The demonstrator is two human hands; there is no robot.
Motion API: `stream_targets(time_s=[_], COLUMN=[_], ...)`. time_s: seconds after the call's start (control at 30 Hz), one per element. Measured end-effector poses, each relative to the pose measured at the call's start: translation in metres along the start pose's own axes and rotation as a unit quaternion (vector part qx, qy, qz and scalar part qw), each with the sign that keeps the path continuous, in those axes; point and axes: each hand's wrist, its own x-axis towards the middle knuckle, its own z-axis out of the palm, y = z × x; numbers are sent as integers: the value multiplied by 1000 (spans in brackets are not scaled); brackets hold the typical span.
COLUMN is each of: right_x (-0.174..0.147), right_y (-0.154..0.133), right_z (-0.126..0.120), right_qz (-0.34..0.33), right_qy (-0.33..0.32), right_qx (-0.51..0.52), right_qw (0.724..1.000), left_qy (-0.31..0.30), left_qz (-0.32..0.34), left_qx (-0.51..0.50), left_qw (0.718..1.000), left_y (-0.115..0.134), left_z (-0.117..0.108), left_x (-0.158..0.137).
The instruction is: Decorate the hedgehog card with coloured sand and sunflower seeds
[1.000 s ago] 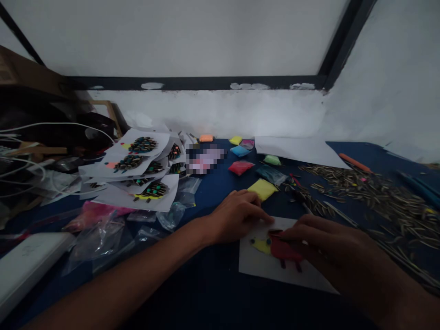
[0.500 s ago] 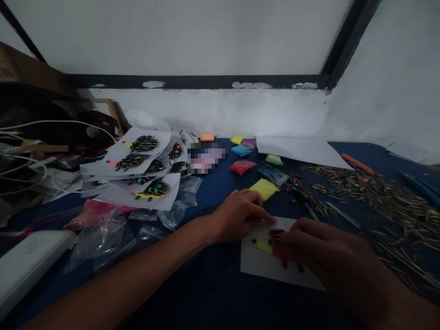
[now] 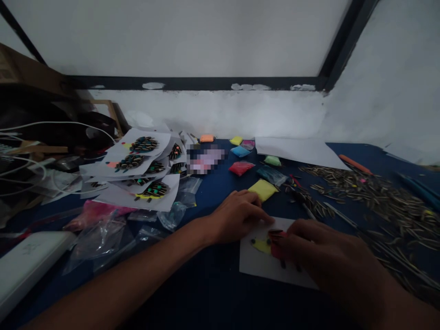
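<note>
A white card (image 3: 261, 266) lies on the blue table, bearing a small animal figure with a yellow head (image 3: 261, 246) and a red body (image 3: 277, 250). My left hand (image 3: 237, 215) rests with its fingers pressing the card's upper left edge. My right hand (image 3: 323, 259) covers most of the red body, its fingertips at the figure's top where dark seeds (image 3: 275, 233) are set. Whether the fingertips pinch a seed is hidden.
A heap of sunflower seeds (image 3: 378, 197) spreads at the right. Small bags of coloured clay (image 3: 263, 189) lie behind the card. A pile of finished cards (image 3: 137, 169) sits at the left, with plastic bags (image 3: 99, 233) and cables (image 3: 20, 169) nearer the edge.
My right hand has slid left over the red body, covering more of it. My left hand stays on the card's edge.
</note>
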Motion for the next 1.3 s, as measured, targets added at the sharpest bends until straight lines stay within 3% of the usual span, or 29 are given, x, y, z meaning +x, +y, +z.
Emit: stream_targets(time_s=[0.2, 0.33, 0.47, 0.67, 0.8, 0.97, 1.3], right_x=[11, 19, 27, 30, 19, 4, 3], right_y=[34, 62, 70, 64, 46, 17, -2], right_z=[-2, 12, 16, 7, 0, -6, -5], right_qz=[35, 22, 19, 37, 52, 65, 37], right_qy=[71, 29, -2, 17, 78, 72, 40], right_qx=[-130, -186, -193, -179, -29, 106, 100], right_qw=[988, 982, 981, 983, 995, 990, 994], left_qy=[-2, 1, 4, 7, 2, 1, -2], left_qz=[-1, -5, -2, 12, 5, 6, 1], left_qx=[3, -1, -4, 5, 10, 6, 1], left_qw=[1000, 1000, 1000, 1000, 1000, 1000, 1000], left_y=[2, 3, 1, 0, 1, 1, 2], left_z=[-1, -1, 0, 0, -1, -1, -1], left_x=[1, 0, 0, 1, 2, 2, 2])
